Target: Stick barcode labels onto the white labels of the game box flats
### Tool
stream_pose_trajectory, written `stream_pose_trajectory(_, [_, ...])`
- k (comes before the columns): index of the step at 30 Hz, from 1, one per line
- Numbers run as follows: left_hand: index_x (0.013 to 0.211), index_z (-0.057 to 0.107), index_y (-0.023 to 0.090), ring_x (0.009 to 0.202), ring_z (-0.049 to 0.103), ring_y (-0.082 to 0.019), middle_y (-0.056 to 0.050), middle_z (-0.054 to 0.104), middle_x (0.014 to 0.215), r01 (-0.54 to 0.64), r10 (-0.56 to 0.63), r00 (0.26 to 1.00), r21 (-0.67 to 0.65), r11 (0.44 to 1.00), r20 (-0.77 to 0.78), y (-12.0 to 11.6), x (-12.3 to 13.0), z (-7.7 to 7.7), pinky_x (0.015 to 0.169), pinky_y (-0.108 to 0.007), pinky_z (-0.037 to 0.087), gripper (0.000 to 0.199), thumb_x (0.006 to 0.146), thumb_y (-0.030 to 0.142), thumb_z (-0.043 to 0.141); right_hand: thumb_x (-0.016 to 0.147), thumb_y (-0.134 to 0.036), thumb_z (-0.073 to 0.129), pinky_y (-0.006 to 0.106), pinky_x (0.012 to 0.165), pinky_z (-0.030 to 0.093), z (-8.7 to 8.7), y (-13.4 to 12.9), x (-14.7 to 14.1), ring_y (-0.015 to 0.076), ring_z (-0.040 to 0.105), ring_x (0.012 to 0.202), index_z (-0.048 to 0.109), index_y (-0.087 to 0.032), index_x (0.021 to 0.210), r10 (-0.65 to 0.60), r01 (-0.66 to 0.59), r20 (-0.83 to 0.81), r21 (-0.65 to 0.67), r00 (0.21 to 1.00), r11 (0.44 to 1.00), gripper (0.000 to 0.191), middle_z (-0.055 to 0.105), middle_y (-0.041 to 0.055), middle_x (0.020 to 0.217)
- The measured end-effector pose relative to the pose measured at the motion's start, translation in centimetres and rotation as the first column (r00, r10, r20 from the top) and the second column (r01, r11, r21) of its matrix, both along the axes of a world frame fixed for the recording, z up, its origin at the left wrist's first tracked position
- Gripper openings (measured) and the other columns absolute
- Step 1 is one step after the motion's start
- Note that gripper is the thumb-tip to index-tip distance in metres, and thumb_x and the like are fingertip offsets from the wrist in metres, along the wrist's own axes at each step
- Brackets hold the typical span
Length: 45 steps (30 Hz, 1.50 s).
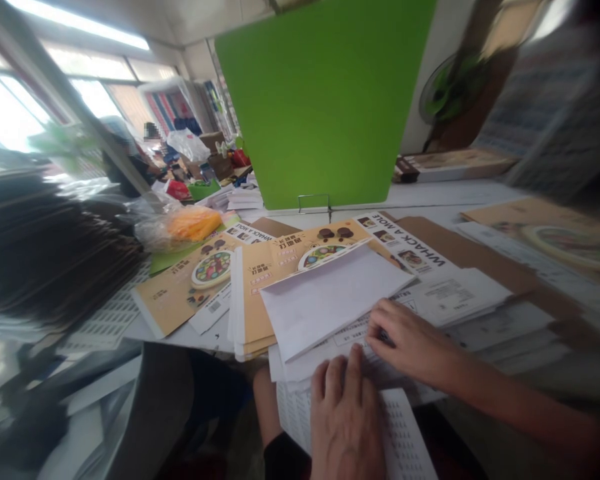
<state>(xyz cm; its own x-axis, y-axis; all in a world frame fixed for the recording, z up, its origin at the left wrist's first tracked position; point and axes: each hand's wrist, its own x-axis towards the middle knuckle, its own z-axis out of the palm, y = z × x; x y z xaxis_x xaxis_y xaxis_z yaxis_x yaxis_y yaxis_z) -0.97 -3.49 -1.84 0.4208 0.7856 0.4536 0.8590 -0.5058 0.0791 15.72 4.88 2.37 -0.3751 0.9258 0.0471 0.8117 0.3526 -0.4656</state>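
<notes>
My left hand [345, 417] lies flat, fingers stretched out, over a white sheet of small printed labels [405, 433] near the table's front edge. Its fingertips touch the printed white papers just beyond. To the right, my right hand [405, 333] has its fingers curled, fingertips together at the papers' edge; whatever is between them is hidden. A folded plain white sheet [335, 300] lies in front of both hands, partly over a stack of tan printed box sleeves [255, 280] with a game-board picture. More printed white papers [460, 297] lie beyond my right hand.
A tall green board [325, 100] stands at the back of the table. Piled dark cardboard [45, 253] rises at left, beside an orange item in clear plastic [193, 223]. A grey bin of paper scraps [155, 407] stands lower left. A fan [450, 87] is behind at right.
</notes>
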Motion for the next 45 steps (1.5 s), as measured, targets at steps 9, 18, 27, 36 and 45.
stream_pose_trajectory(9, [0.091, 0.063, 0.016, 0.112, 0.052, -0.029, -0.006, 0.052, 0.141, 0.017, -0.015, 0.999, -0.038, 0.999, 0.048, -0.1, -0.1, 0.3, 0.096, -0.048, 0.043, 0.019, 0.092, 0.01, 0.045, 0.086, -0.02, 0.05, 0.031, 0.074, 0.043, -0.5, 0.0, 1.2, 0.0156, 0.052, 0.08, 0.048, -0.022, 0.088, -0.101, 0.095, -0.101, -0.059, 0.99, 0.994, 0.004, 0.054, 0.0009, 0.094])
stream_pose_trajectory(18, [0.091, 0.059, 0.016, 0.124, 0.045, -0.032, -0.007, 0.047, 0.145, 0.008, -0.008, 1.0, -0.048, 0.999, 0.002, -0.8, -0.2, 0.5, 0.105, -0.05, 0.037, 0.019, 0.09, 0.005, 0.044, 0.091, -0.016, 0.039, 0.036, 0.079, 0.045, -2.1, 0.2, 0.8, 0.019, 0.055, 0.086, 0.049, -0.021, 0.088, -0.039, 0.059, -0.158, 0.121, 0.987, 0.991, 0.011, 0.055, 0.004, 0.094])
stream_pose_trajectory(27, [0.076, 0.047, 0.022, 0.062, 0.054, -0.019, 0.0, 0.054, 0.069, -0.06, 0.076, 0.985, -0.104, 0.993, 0.154, -2.8, 0.4, 1.3, 0.059, -0.031, 0.044, 0.024, 0.082, 0.0, 0.042, 0.095, -0.037, 0.046, 0.031, 0.081, 0.049, -1.0, -3.7, 3.1, 0.0175, 0.059, 0.088, 0.056, -0.023, 0.097, -0.066, 0.057, -0.525, -0.034, 0.848, 0.998, 0.018, 0.061, 0.0031, 0.093])
stream_pose_trajectory(36, [0.097, 0.06, 0.023, 0.076, 0.064, -0.018, 0.0, 0.066, 0.084, 0.092, 0.129, 0.877, -0.425, 0.9, 0.463, -2.3, 1.3, 1.1, 0.066, -0.026, 0.048, 0.016, 0.091, 0.012, 0.05, 0.088, -0.04, 0.057, 0.032, 0.085, 0.052, -2.7, -8.4, 4.6, 0.0208, 0.061, 0.101, 0.055, -0.024, 0.115, -0.242, -0.081, -0.609, -0.454, 0.755, 0.888, 0.032, 0.065, 0.0051, 0.105])
stream_pose_trajectory(45, [0.114, 0.062, 0.025, 0.094, 0.065, -0.021, -0.001, 0.07, 0.102, 0.1, 0.306, 0.845, -0.691, 0.716, 0.439, -2.5, -1.1, 0.9, 0.084, -0.03, 0.049, 0.033, 0.083, 0.017, 0.068, 0.084, -0.051, 0.061, 0.026, 0.056, 0.05, -4.9, -8.3, 7.4, 0.0157, 0.061, 0.066, 0.055, -0.023, 0.108, -0.55, 0.147, -0.63, -0.575, 0.549, 0.805, 0.038, 0.064, 0.0003, 0.08])
